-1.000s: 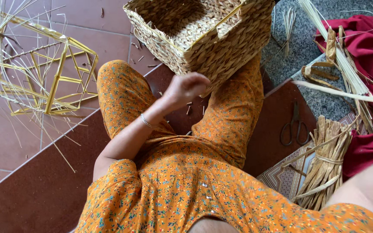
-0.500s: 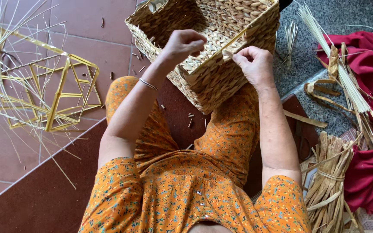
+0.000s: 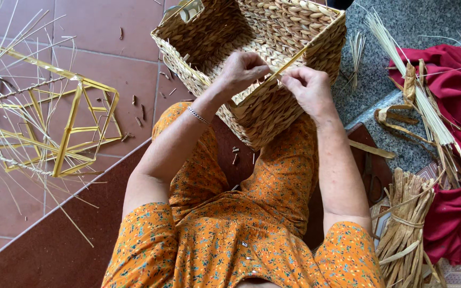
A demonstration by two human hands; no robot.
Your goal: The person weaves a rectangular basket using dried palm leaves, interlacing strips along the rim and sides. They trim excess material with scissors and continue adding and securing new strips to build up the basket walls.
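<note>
Where hands (image 3: 273, 80) meet — basket (image 3: 294, 32), straw bundle (image 3: 406, 224).

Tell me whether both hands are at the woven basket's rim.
Yes: the left hand and right hand meet at the near rim of the woven basket, pinching a yellow strip.

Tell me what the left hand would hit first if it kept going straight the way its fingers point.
The left hand points right along the woven basket's near rim. First in line is the yellow strip it is already pinching, then almost at once the right hand's fingertips. Depth between them is hard to judge.
</note>
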